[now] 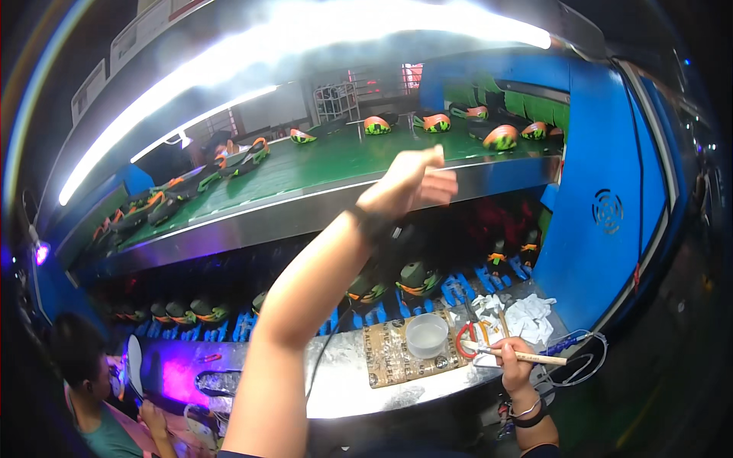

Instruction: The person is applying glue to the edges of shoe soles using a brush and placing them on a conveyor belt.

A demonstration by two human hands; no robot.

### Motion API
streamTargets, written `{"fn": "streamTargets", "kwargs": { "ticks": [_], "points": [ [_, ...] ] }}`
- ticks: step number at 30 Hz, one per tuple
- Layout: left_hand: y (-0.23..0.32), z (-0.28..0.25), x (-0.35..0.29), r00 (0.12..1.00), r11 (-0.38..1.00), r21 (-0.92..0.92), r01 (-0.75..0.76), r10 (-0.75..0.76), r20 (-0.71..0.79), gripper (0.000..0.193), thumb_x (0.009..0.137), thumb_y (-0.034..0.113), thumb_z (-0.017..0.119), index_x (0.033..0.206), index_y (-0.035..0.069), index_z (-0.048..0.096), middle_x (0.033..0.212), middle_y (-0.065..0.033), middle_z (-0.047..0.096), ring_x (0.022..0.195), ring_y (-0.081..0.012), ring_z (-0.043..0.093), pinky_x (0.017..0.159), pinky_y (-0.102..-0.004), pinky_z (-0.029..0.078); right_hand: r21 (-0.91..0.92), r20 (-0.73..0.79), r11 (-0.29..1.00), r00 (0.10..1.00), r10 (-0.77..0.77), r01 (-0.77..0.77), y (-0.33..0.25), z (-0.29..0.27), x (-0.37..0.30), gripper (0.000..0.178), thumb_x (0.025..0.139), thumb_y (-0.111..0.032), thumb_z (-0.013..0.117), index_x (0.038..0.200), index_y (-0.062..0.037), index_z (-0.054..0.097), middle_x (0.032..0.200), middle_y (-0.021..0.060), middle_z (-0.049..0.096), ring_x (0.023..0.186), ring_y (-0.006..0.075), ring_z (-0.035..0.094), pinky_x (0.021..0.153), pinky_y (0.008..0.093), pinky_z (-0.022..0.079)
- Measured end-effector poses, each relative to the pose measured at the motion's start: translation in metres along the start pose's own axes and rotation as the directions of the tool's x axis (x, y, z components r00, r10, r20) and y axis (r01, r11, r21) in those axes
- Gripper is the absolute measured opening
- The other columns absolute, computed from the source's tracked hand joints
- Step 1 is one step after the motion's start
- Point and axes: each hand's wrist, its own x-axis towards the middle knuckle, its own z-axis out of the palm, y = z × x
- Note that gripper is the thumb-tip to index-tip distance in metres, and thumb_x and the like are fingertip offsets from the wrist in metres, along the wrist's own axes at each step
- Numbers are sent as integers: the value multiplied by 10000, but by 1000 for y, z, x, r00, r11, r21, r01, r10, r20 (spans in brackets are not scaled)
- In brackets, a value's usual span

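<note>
**Right hand (516, 368) holds a pale wooden-handled brush (548, 359)**

Its grip is clamped on the brush, near a round translucent plastic tub (427, 336) at the silvery desk (340, 382). The left hand (412, 183), grip loosely apart, is raised before a green conveyor belt (340, 159) carrying orange-and-green shoes (500, 138).

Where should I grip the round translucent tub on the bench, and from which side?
Probably the outer wall just below the rim, from the left: the tub is round, upright and open-topped, with flat brown sheeting on its left, while a red loop and the brush in the right hand crowd its right.
</note>
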Motion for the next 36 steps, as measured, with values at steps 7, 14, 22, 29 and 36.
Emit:
{"fn": "streamTargets", "kwargs": {
  "ticks": [7,14,22,29,36],
  "points": [
    [-13,-23,-153,986,903,401,152,-165,-3,293,828,154,531,1041,-43,491,898,-175,599,758,-227,617,626,-289,523,69,6,995,998,67,-68,20,-3,12,235,829,-178,438,750,16,545,587,35,522,490,50,411,453,191,324],
    [79,-193,-176,840,694,650,311,120,-530,311,799,190,545,1010,-36,511,852,-170,598,721,-196,608,613,-300,519,103,-5,990,996,94,-93,31,11,30,225,839,-203,443,767,-7,529,552,11,466,479,42,382,432,179,278],
    [106,-364,-123,607,-208,571,794,323,-726,414,685,139,547,1046,-60,509,1037,-266,526,1014,-332,503,865,-351,402,-62,-146,997,989,31,-40,26,-6,42,220,837,-201,454,749,-6,507,516,2,437,441,42,358,406,181,261],
    [83,-467,-76,664,-118,669,734,334,-669,482,798,327,467,1139,-15,458,1159,-230,466,1145,-330,391,946,-379,315,-276,-237,955,970,45,-112,29,-21,55,208,856,-209,434,742,-44,488,506,-13,402,410,34,328,380,165,237],
    [90,-422,-45,331,188,647,739,735,-592,347,744,204,568,965,-58,514,968,-230,565,921,-349,551,784,-408,443,-244,-243,966,970,25,-86,33,-1,60,214,865,-194,417,738,-35,483,507,-15,396,410,31,326,379,162,235]
  ]
}}
